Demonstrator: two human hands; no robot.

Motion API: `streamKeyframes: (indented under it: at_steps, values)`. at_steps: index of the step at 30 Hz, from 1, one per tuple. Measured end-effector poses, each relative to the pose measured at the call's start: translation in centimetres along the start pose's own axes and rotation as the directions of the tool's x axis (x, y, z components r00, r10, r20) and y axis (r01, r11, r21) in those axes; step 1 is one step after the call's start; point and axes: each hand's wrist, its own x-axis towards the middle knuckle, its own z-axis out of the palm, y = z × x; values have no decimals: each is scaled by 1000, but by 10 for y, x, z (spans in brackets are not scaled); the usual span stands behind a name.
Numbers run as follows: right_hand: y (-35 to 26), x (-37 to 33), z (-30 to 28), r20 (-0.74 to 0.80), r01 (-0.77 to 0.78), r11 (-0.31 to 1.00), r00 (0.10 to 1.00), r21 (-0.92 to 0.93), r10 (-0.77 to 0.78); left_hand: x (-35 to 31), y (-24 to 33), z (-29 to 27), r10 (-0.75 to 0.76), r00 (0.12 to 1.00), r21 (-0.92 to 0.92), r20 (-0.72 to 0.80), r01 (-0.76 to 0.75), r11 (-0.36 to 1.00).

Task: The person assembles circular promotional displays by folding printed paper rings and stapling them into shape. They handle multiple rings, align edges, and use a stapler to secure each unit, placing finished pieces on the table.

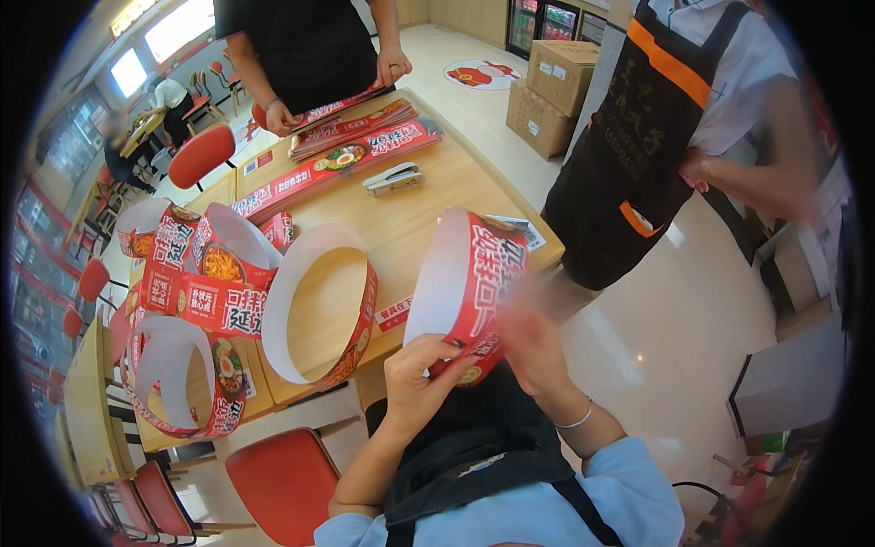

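Note:
A red printed paper band (492, 273) with a white inside is curved into a loop in front of me. My left hand (421, 378) pinches its lower edge, thumb and fingers closed on the paper. Against the band's right side is my right hand (538, 356), its fingers smeared by motion, so their grip does not show. Left of the band, a large paper ring (363, 342) stands on edge on the wooden table (456, 196). Beyond it are several more formed rings, one (219, 387) near the table's left corner. A white stapler (394, 180) lies farther back.
Flat red printed strips (342, 164) lie stacked at the far side, under the hands of a person in black (296, 55). Another person in a black apron (629, 155) stands to the right. A red chair (283, 483) is at the near left; cardboard boxes (561, 82) stand behind.

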Motion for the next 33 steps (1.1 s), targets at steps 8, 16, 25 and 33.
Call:
streamKeyframes:
  at_steps: [8, 16, 25, 33]
  values:
    - [-41, 12, 20, 432, 426, 541, 893, -725, -124, 12, 5, -12, -129, 988, -662, 89, 155, 734]
    - [-32, 18, 24, 429, 457, 402, 888, -793, -164, 34, 5, -4, -298, 898, -901, 324, 389, 193]
    - [-24, 28, 23, 280, 384, 457, 918, -803, -280, 32, 3, 3, -227, 956, -847, 186, 273, 456]
    - [-24, 32, 28, 281, 385, 433, 916, -815, -286, 28, -4, 5, -171, 978, -675, 121, 208, 708]
